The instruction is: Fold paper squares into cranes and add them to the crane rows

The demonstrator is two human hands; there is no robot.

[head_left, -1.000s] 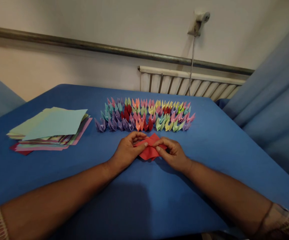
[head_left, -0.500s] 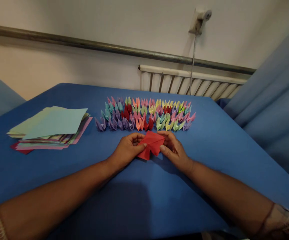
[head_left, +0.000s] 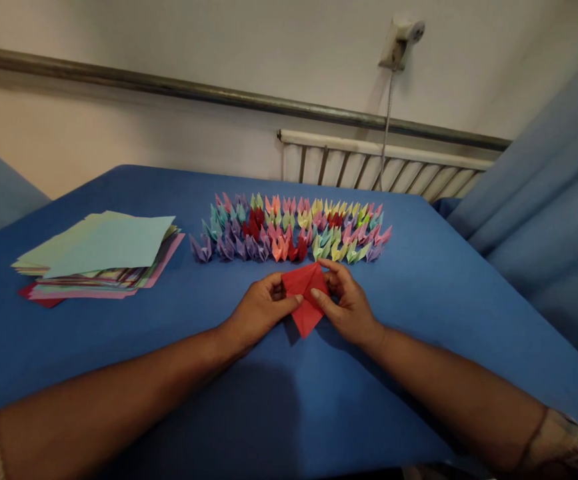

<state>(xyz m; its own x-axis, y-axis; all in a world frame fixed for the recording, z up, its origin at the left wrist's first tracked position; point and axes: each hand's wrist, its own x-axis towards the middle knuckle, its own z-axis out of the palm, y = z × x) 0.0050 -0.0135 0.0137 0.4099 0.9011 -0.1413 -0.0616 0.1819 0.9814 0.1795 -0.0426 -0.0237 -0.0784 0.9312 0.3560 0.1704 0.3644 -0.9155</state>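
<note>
Between my hands is a folded piece of red origami paper, kite-like in outline, with one point toward me and creases across its face. My left hand pinches its left side, thumb on top and fingers curled behind. On the right side, my right hand grips it, thumb pressed near the middle of the sheet and index finger at the top corner. The fingers behind the paper are partly hidden. Just beyond stand rows of small folded paper cranes in many colours.
A stack of coloured paper sheets lies on the left of the blue-covered table. Behind the table are a wall rail and a white radiator. A blue curtain hangs at the right.
The red paper has turned and now shows a flatter kite shape pointing toward me. My right thumb has moved inward onto its face; my left hand keeps its pinch.
</note>
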